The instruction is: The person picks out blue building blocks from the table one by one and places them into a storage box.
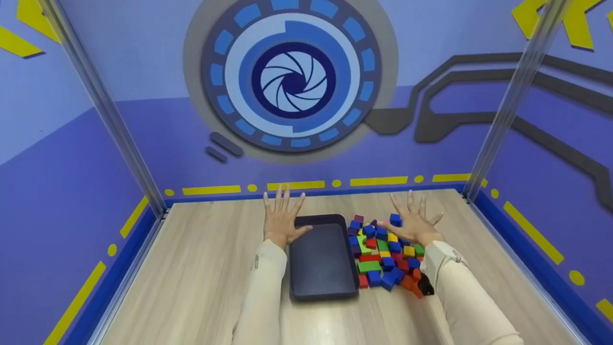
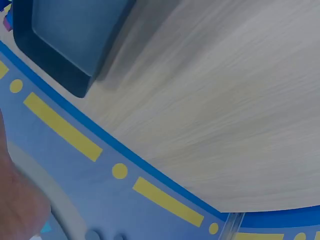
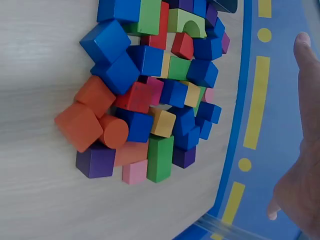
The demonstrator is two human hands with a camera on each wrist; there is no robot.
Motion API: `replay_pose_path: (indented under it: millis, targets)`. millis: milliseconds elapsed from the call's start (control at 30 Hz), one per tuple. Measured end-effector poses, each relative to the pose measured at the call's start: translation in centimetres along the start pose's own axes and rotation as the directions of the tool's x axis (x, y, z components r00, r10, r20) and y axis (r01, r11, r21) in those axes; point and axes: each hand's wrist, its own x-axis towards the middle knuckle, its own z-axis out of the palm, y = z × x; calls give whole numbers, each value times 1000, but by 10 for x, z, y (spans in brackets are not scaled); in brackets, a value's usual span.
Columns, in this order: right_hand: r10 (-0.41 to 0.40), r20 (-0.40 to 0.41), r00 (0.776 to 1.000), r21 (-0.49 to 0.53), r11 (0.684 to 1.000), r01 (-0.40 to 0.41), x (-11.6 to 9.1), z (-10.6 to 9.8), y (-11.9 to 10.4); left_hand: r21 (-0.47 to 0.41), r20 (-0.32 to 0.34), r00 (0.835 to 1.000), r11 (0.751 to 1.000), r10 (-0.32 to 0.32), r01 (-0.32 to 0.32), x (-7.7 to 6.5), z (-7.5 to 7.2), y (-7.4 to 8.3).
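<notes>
Both hands are held out with fingers spread and nothing in them. In the head view my left hand (image 1: 281, 220) is by the upper left edge of a dark rectangular tray (image 1: 318, 261), its thumb over the rim. My right hand (image 1: 415, 224) hovers at the far right part of a pile of coloured toy blocks (image 1: 368, 266). The right wrist view shows the blocks closely: blue cubes (image 3: 175, 93), a green block (image 3: 160, 159), a light green arch block (image 3: 186, 22) and an orange cylinder (image 3: 113, 131). Only part of the left hand (image 2: 22, 205) shows in the left wrist view.
The wooden tabletop (image 1: 206, 268) carries the tray, with the blocks packed against its right side. A blue and purple wall (image 1: 158, 134) with yellow dashes closes off the back and sides. Metal posts (image 1: 107, 110) stand at the back corners.
</notes>
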Motion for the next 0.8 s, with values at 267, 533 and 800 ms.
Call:
replay_pose_path:
  millis: [267, 533, 800]
  targets:
    - [-68, -61, 996, -90, 994, 62, 16, 40, 0, -158, 60, 998, 987, -20, 30, -14, 35, 4]
    - [-121, -138, 983, -81, 991, 111, 36, 134, -10, -405, -5, 985, 901, -173, 156, -41, 102, 52]
    - [-78, -229, 970, -119, 992, 52, 49, 161, -22, -337, -136, 941, 908, -310, 251, -51, 125, 67]
